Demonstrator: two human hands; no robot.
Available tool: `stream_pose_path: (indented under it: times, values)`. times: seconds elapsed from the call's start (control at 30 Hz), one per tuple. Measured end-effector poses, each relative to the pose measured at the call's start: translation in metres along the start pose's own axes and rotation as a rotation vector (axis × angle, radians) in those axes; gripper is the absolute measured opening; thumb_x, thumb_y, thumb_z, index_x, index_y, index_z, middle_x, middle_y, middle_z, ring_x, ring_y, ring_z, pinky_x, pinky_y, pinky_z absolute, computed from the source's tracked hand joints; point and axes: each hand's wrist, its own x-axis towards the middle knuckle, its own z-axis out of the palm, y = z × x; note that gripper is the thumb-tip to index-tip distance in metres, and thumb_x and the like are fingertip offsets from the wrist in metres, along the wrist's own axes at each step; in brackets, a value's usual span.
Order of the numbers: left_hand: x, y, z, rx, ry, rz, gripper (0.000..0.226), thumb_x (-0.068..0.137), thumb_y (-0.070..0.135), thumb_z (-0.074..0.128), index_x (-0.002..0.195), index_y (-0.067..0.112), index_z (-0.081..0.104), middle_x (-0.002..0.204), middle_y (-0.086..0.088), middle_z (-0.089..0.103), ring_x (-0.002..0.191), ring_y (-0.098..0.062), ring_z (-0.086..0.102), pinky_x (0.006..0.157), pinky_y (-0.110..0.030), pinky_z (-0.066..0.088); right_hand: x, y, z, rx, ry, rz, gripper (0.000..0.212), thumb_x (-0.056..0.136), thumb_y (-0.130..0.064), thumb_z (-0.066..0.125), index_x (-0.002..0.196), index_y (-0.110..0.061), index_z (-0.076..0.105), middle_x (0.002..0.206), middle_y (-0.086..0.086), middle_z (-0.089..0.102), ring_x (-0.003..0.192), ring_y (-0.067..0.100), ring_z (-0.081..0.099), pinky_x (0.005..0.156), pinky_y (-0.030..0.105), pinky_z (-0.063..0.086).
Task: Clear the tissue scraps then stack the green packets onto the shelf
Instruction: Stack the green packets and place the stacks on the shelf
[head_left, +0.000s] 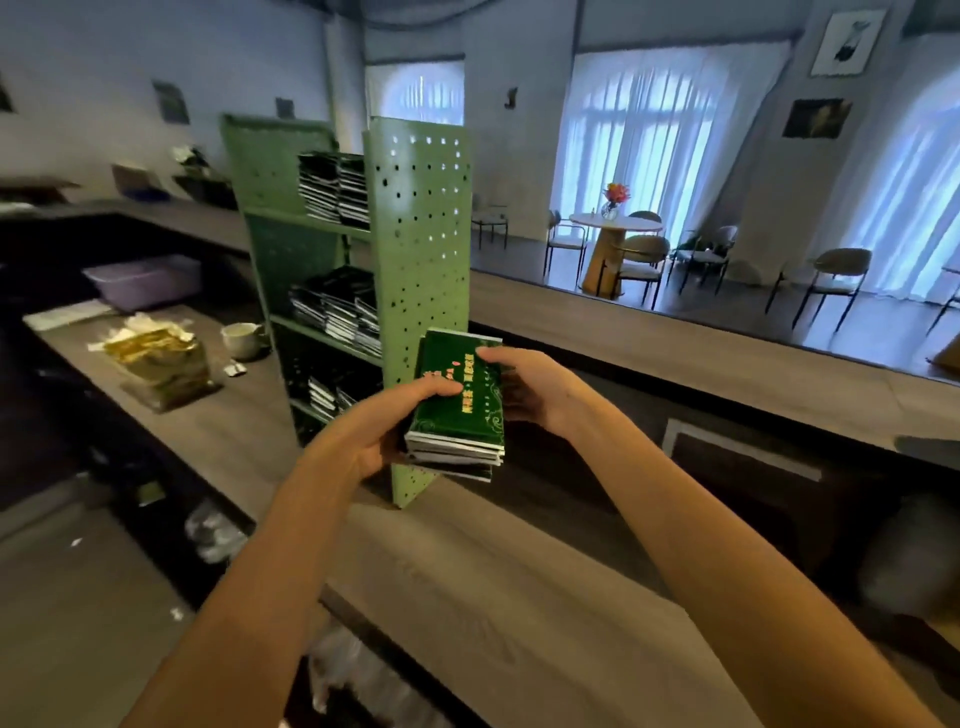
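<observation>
I hold a stack of green packets (457, 405) with both hands, in front of the green perforated shelf (421, 218). My left hand (384, 421) grips the stack's left side, thumb on top. My right hand (524, 387) clasps its right side, fingers over the top edge. The shelf stands on the wooden counter (228, 431) and carries packet piles on its top tier (335, 189), middle tier (337, 306) and lowest tier (324, 395). White tissue scraps (140, 327) lie on the counter to the left, by a gold foil bag (156, 364).
A white cup (241, 339) stands left of the shelf, with a small scrap (235, 369) beside it. A lilac plastic tub (143, 280) sits further back. A raised bar ledge (675, 353) runs to the right. Tables and chairs stand beyond it.
</observation>
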Motion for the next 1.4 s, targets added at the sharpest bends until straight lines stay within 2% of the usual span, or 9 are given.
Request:
stream_pose_path:
  times: [0.17,0.4,0.5,0.7,0.8,0.97,1.07,1.2,1.4]
  values:
    - [-0.008,0.018,-0.064,-0.093,0.090,0.071,0.012,0.086,0.021,0.055,0.090,0.011,0.061,0.067,-0.004,0.072,0.055,-0.016,0.068,0.051,-0.022,0.055,0.041,-0.023,0.066,-0.150,-0.036,-0.063,0.043,0.084,-0.039,0.064,0.117,-0.014,0.054,0.117,0.011,0.062,0.106,0.026,0.061,0.094,0.041,0.049]
    - [0.021,0.065,-0.181,-0.196,0.229,0.198,0.012,0.084,0.022,0.056,0.082,0.012,0.060,0.057,-0.001,0.068,0.047,-0.014,0.065,0.045,-0.020,0.052,0.110,-0.063,0.149,-0.397,0.210,-0.472,0.014,0.093,-0.014,0.051,0.094,-0.003,0.060,0.088,0.016,0.064,0.078,0.024,0.058,0.079,0.036,0.051]
    - [0.045,0.098,-0.230,-0.196,0.243,0.252,0.012,0.085,0.023,0.056,0.085,0.011,0.060,0.059,-0.001,0.069,0.050,-0.016,0.066,0.048,-0.021,0.054,0.137,-0.085,0.181,-0.648,0.330,-0.758,0.011,0.090,-0.002,0.050,0.084,-0.009,0.057,0.074,-0.002,0.055,0.072,0.016,0.055,0.070,0.024,0.049]
    - [0.101,0.171,-0.293,-0.072,0.131,0.322,0.016,0.082,0.024,0.059,0.094,0.013,0.056,0.087,-0.006,0.064,0.075,-0.021,0.064,0.069,-0.031,0.055,0.182,-0.133,0.218,-1.005,0.569,-0.987,0.016,0.092,-0.005,0.046,0.102,-0.002,0.059,0.102,0.004,0.052,0.086,0.012,0.047,0.074,0.015,0.034]
    - [0.124,0.201,-0.304,0.017,0.077,0.348,0.010,0.085,0.021,0.056,0.091,0.014,0.054,0.081,-0.004,0.063,0.070,-0.019,0.062,0.055,-0.023,0.053,0.198,-0.152,0.223,-1.244,0.697,-0.976,0.023,0.092,-0.007,0.043,0.109,0.001,0.057,0.113,0.012,0.053,0.104,0.021,0.047,0.091,0.023,0.036]
    - [0.161,0.242,-0.309,0.215,0.086,0.435,0.009,0.085,0.018,0.057,0.085,0.012,0.050,0.081,-0.007,0.060,0.068,-0.020,0.059,0.064,-0.027,0.049,0.226,-0.176,0.228,-1.481,0.824,-0.903,0.032,0.086,-0.007,0.044,0.114,0.000,0.059,0.116,0.015,0.059,0.109,0.030,0.051,0.100,0.037,0.034]
    - [0.180,0.259,-0.305,0.335,0.082,0.455,0.012,0.085,0.018,0.057,0.089,0.011,0.048,0.082,-0.008,0.059,0.068,-0.021,0.060,0.063,-0.028,0.050,0.234,-0.187,0.227,-1.591,0.769,-0.691,0.038,0.092,-0.015,0.039,0.125,-0.006,0.054,0.125,0.012,0.059,0.118,0.027,0.050,0.108,0.036,0.028]
    - [0.202,0.265,-0.298,0.330,-0.005,0.379,0.011,0.088,0.015,0.053,0.081,0.011,0.045,0.076,-0.008,0.055,0.063,-0.021,0.056,0.056,-0.025,0.050,0.236,-0.191,0.220,-1.623,0.750,-0.517,0.039,0.094,-0.024,0.037,0.124,-0.008,0.057,0.119,0.013,0.062,0.112,0.029,0.055,0.109,0.040,0.028]
    - [0.232,0.264,-0.298,0.276,-0.145,0.243,0.011,0.086,0.018,0.055,0.087,0.010,0.048,0.078,-0.008,0.061,0.068,-0.023,0.060,0.055,-0.025,0.053,0.237,-0.189,0.216,-1.528,0.728,-0.468,0.040,0.094,-0.025,0.040,0.129,-0.010,0.052,0.122,0.011,0.058,0.115,0.027,0.051,0.110,0.042,0.025]
